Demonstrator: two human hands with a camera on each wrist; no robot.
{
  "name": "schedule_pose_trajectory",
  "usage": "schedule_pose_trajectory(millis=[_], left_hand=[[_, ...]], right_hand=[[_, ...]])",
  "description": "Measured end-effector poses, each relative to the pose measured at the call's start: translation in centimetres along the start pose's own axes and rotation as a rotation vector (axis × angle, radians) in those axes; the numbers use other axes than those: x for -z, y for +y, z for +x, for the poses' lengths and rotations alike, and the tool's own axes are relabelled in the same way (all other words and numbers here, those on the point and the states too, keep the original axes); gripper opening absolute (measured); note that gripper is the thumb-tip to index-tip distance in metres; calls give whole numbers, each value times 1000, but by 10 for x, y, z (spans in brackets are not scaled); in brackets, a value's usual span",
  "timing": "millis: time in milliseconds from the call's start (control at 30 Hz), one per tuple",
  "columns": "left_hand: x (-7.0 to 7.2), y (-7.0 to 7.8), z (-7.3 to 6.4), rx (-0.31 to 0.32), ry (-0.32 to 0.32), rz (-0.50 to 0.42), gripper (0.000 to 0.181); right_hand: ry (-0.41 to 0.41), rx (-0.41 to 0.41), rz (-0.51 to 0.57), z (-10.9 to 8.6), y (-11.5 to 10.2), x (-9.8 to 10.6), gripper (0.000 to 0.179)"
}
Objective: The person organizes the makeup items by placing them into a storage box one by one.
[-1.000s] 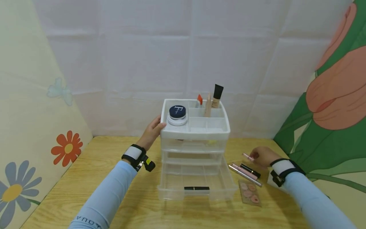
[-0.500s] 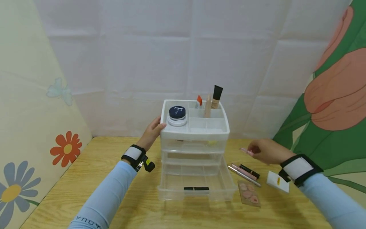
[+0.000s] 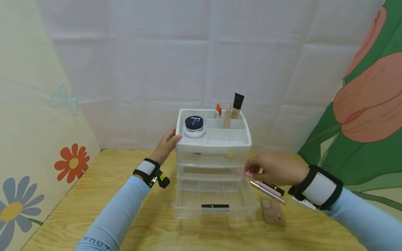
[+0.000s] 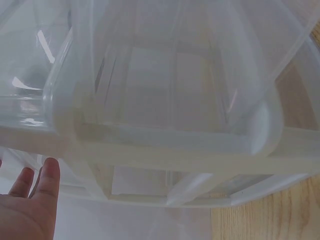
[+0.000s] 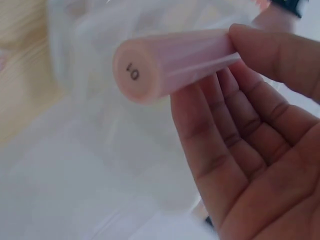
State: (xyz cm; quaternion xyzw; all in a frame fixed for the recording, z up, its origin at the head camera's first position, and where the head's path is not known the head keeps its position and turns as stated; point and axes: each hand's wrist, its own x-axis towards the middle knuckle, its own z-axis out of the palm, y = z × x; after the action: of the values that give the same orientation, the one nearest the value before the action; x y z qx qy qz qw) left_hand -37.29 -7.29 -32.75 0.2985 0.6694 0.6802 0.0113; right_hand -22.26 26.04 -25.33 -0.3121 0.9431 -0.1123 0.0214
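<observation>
A white plastic drawer organizer [image 3: 214, 149] stands on the table, its clear bottom drawer [image 3: 185, 212] pulled out. My left hand [image 3: 164, 144] rests against the organizer's upper left side, thumb near the top rim; the left wrist view shows its fingers extended. With thumb and fingers, my right hand [image 3: 276, 169] pinches a slim pink lip gloss tube [image 5: 185, 60], whose end reads 01. That hand is at the organizer's right side, above the open drawer's right edge. A black cosmetic tube [image 3: 215, 206] lies at the drawer's front.
Right of the drawer lie a silver pen-like tube [image 3: 268, 192], a pink tube [image 3: 272, 188], a black tube [image 3: 276, 189], a makeup palette [image 3: 272, 212] and a partly hidden white box [image 3: 304, 203]. The top tray holds a dark-lidded jar [image 3: 194, 122] and upright tubes [image 3: 237, 104].
My right hand has lifted the pink lip gloss tube and carried it left to the organizer's right side. My left hand has stayed at the organizer.
</observation>
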Motion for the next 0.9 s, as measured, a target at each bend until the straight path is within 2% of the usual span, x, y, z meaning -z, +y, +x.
schedule_pose_trajectory(millis=[167,400,633,900], left_hand=[[-1,-1,-2,9,6,11,61],[-1,-3,-1,12,10,18,60],[0,-2,-2,6,3,-4,60],[0,-1,0,-13,14,29,64]], right_hand=[[-113,69,49,32,-22,-13,4],[-221,83,-30,68,-43,-35,9],[-313,115,-18,86,-54,-55,12],[-344,94,-33,93,-56,-69,13]])
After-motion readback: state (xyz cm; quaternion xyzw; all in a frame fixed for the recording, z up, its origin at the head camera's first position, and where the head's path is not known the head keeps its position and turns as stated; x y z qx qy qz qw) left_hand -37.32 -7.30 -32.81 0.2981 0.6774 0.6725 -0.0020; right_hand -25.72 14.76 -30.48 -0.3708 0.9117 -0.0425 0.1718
